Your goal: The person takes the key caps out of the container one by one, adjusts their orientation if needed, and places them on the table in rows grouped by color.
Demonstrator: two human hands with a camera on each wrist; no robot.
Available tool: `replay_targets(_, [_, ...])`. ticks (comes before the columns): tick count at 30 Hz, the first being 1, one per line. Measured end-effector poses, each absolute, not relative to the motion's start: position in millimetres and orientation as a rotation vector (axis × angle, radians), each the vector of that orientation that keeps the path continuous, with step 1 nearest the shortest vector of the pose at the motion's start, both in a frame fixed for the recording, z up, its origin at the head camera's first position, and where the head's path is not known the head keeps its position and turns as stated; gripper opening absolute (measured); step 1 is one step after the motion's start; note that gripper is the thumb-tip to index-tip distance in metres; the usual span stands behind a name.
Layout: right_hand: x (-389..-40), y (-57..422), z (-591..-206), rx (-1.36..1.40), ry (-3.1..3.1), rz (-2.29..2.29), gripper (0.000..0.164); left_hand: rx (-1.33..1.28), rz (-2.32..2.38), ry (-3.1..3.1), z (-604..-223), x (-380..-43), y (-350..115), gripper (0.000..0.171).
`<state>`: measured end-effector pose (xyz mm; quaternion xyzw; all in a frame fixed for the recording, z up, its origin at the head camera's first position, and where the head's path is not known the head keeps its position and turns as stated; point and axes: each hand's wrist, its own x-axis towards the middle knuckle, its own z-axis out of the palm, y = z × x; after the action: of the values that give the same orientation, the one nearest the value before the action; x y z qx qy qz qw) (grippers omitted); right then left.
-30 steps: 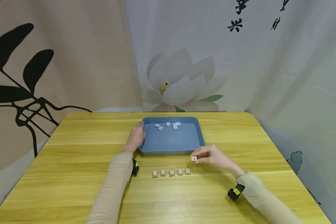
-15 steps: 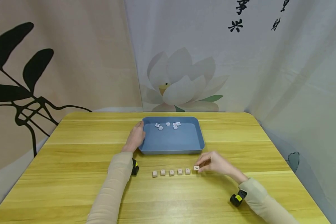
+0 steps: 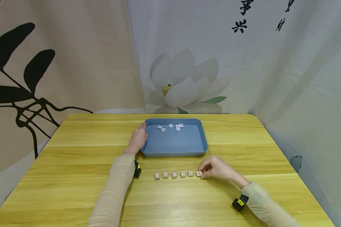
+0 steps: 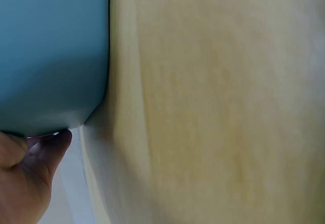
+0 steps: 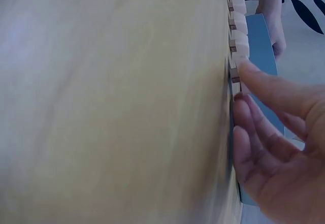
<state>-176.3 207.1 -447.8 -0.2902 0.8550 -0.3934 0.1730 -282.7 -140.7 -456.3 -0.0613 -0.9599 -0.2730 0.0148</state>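
Observation:
My left hand [image 3: 137,138] holds the left side of a blue tray [image 3: 176,145]. In the left wrist view its fingers and thumb [image 4: 56,148] meet the tray's outer wall. Below the tray, small white mahjong tiles [image 3: 174,175] lie in a row, face up; the right wrist view shows their brown backs. My right hand [image 3: 218,168] pinches the mahjong tile [image 3: 199,174] at the row's right end between thumb and fingertips. This tile sits level with the others, a small gap from its neighbour. The marks on the faces are too small to read.
Several more mahjong tiles [image 3: 170,125] lie scattered in the far part of the tray. The wooden table [image 3: 74,176] reaches back to a printed curtain [image 3: 96,63]. Each wrist wears a black camera [image 3: 238,204].
My right hand has brought its mahjong tile from near the tray's front right corner down to the right end of the row. The left hand and tray have stayed put.

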Motion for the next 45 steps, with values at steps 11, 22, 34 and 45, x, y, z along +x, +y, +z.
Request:
replay_targets(11, [-177, 207, -449, -0.804, 2.456, -1.089, 0.018, -0.193, -0.846, -2.981, -457, -282, -141, 0.056])
replay_targets(22, [-178, 206, -447, -0.768, 2.424, -1.119, 0.029, -0.211, -0.824, -2.976, -456, -282, -141, 0.055])
replay_targets(34, [-214, 195, -407, -0.900, 2.480, -1.066, 0.028, -0.219, -0.821, -2.963, -457, -282, -141, 0.055])
replay_targets(45, [-301, 157, -392, -0.725, 2.592, -1.090, 0.027, -0.216, -0.810, -2.968, -458, -283, -141, 0.054])
